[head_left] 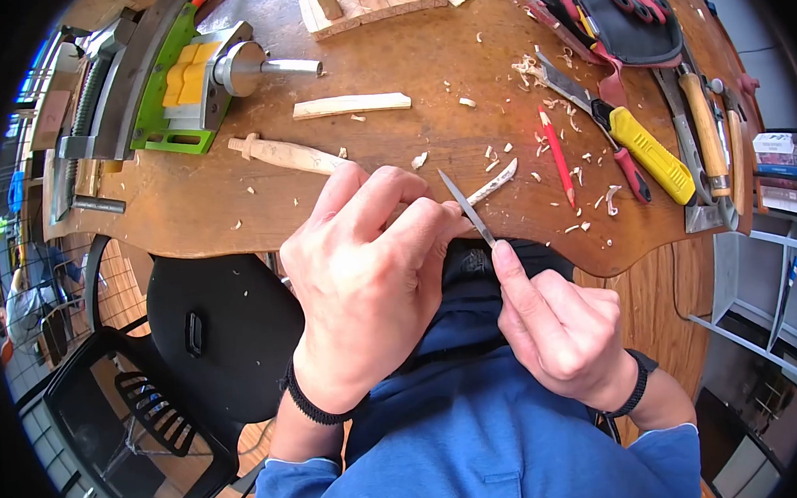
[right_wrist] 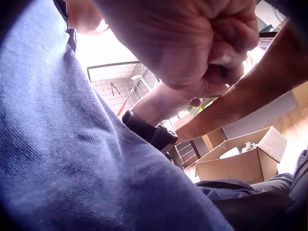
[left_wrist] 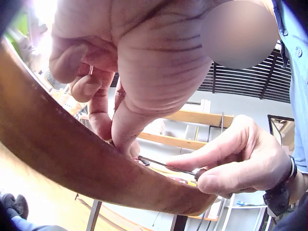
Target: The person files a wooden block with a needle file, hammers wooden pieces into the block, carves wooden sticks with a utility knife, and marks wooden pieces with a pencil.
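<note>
Near the table's front edge, my left hand (head_left: 363,260) pinches a thin pale whittled wooden stick (head_left: 495,182) between thumb and fingers. Its bare end points away to the right; the rest is hidden by the hand. My right hand (head_left: 563,321) grips a thin pointed metal tool (head_left: 466,206), forefinger stretched along it. The tool's grey shaft crosses over the stick just beyond the left fingertips. In the left wrist view, the right thumb and forefinger pinch its rear end. A carved, dagger-shaped wooden piece (head_left: 288,153) lies behind the left hand, partly covered by it.
A flat wood strip (head_left: 351,105), a red pencil (head_left: 557,157) and a yellow utility knife (head_left: 650,154) lie on the wooden table (head_left: 387,67) among shavings. A green-framed vise (head_left: 183,80) stands left, a tool pouch (head_left: 626,11) back right. A black chair (head_left: 221,333) is at left.
</note>
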A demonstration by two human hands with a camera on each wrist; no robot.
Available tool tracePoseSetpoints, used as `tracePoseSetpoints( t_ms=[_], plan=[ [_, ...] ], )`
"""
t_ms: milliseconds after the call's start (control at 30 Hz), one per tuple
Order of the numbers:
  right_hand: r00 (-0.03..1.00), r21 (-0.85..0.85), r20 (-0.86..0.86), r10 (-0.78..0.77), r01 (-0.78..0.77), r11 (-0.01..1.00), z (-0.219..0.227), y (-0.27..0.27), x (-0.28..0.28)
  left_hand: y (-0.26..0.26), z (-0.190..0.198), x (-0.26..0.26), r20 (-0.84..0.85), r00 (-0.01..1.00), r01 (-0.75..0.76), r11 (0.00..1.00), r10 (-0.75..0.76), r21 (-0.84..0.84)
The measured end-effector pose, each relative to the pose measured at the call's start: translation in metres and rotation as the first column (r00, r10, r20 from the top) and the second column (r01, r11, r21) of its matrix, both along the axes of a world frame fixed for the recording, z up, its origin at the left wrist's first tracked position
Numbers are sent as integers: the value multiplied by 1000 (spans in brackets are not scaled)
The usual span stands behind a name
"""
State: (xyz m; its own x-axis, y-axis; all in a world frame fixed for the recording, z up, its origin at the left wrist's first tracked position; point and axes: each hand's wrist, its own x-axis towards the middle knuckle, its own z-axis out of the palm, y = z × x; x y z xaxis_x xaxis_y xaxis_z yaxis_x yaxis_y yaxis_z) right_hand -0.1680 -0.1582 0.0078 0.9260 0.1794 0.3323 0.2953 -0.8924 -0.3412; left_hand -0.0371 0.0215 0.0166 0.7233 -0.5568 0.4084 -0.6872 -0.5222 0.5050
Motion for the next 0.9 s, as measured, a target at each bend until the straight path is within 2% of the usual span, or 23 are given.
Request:
tracePoseSetpoints(
  t_ms=[633,800,900],
  plan=[
    [999,-43,-36,-18,16,999,5,1,-6,-1,2,0,24,1000,11,999,-12,33],
    [999,-23,21,-28,28,999,-1,4,9,-3,5,0,30,1000,6,999,-8,39],
    [1000,-9,-13,-17,17,1000,4,3,-5,-2,4,0,29,1000,-1,999,0,34]
  ],
)
